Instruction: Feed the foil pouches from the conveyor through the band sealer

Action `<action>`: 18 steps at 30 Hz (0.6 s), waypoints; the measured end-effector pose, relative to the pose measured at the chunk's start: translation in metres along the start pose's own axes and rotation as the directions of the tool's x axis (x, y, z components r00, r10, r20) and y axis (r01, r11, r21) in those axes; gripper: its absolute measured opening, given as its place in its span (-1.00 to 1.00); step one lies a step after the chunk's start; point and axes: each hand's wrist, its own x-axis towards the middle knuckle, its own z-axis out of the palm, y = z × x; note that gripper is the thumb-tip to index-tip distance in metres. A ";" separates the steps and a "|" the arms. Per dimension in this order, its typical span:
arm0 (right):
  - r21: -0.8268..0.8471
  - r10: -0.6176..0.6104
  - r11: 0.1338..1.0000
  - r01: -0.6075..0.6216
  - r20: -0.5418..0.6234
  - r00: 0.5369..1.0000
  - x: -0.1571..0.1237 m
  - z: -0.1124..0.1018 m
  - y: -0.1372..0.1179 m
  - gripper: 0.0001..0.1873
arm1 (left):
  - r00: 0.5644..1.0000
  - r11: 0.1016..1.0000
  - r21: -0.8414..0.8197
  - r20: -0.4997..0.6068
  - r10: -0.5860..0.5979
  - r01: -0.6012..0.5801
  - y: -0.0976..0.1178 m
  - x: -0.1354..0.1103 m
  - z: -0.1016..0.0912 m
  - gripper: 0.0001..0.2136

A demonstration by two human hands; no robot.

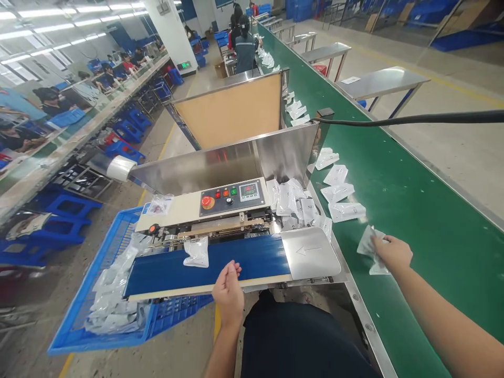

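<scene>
Conveyor belting of green rubber (413,210) carries loose white pouches (342,202), one clear pouch (196,252) rides the sealer's blue belt (236,260), sealed ones fill the blue plastic crate (74,320); right hand (391,253) grips another plastic pouch (367,245), left hand (228,291) rests loosely open.

Crumpled clear pouch (370,251) on green belt (413,220)

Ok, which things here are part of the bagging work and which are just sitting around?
In hand:
right hand gripping clear pouch
left hand at blue sealer belt
pouch on belt
pouches on green conveyor

Lying about:
blue crate
black hose
steel tables
</scene>
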 end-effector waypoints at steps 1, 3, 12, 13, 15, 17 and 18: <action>0.048 0.021 0.999 -0.022 0.016 1.000 -0.006 -0.007 -0.012 -0.64 | 0.997 0.999 0.003 0.066 0.043 -0.043 0.004 -0.003 0.008 -0.52; 0.202 0.028 0.979 -0.029 0.004 1.000 -0.027 -0.026 -0.043 -0.55 | 0.963 0.985 0.004 0.210 0.167 -0.172 0.014 -0.008 0.028 -0.59; 0.618 -0.629 0.711 0.337 0.343 0.697 -0.155 -0.050 -0.177 -0.54 | 0.667 0.903 -0.173 0.622 0.410 -0.394 0.055 -0.008 0.117 -0.62; 0.643 -0.641 0.701 0.307 0.381 0.666 -0.162 -0.046 -0.180 -0.53 | 0.678 0.923 -0.175 0.634 0.372 -0.344 0.054 -0.006 0.119 -0.61; 0.678 -0.629 0.702 0.217 0.448 0.636 -0.169 -0.039 -0.179 -0.50 | 0.718 0.962 -0.161 0.642 0.271 -0.220 0.047 -0.003 0.120 -0.55; 0.683 -0.598 0.717 0.139 0.500 0.626 -0.170 -0.033 -0.172 -0.50 | 0.750 0.983 -0.147 0.637 0.179 -0.109 0.037 0.000 0.119 -0.51; 0.672 -0.570 0.733 0.108 0.520 0.636 -0.169 -0.029 -0.169 -0.50 | 0.763 0.988 -0.141 0.630 0.141 -0.066 0.032 0.002 0.119 -0.51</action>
